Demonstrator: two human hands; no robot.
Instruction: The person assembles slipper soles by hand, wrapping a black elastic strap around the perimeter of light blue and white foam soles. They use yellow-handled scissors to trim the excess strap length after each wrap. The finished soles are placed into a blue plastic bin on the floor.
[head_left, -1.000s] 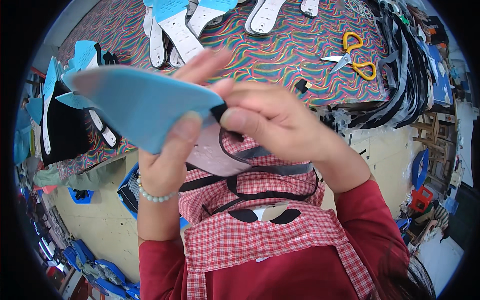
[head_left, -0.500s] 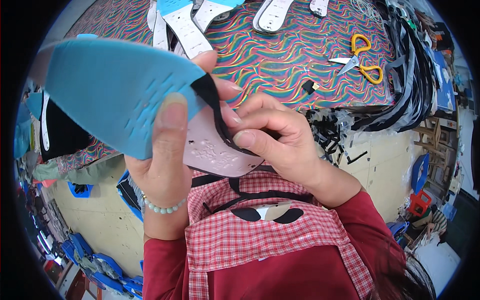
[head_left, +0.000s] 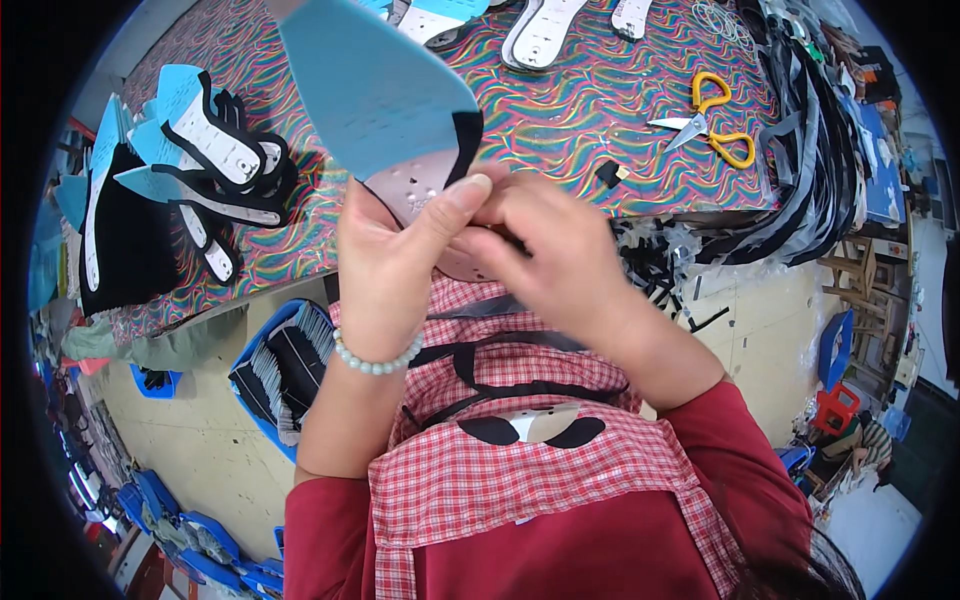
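A shoe insole point(head_left: 385, 85), blue on its larger part and pale pink with small holes at the heel, is held up above the patterned table's near edge. My left hand point(head_left: 385, 265) is closed on the heel part, its thumb pressing the edge. A black edging strip point(head_left: 466, 138) lies along the insole's right side and runs down to my fingers. My right hand point(head_left: 560, 245), a little blurred, is closed around the strip at the heel's edge; its fingertips are partly hidden. Below the hands a loose dark strip end point(head_left: 478, 304) hangs before my checked apron.
Yellow-handled scissors point(head_left: 705, 122) lie open on the table to the right, near a small black scrap point(head_left: 608, 174). Bundles of black strips point(head_left: 835, 160) hang at the right edge. Finished-looking insoles point(head_left: 215, 145) are piled at left. A blue crate point(head_left: 275, 375) stands below.
The insole has swung upright and moved away from me, uncovering the pile at left. My left hand has shifted its grip from the blue part to the heel; my right hand stays at the edge.
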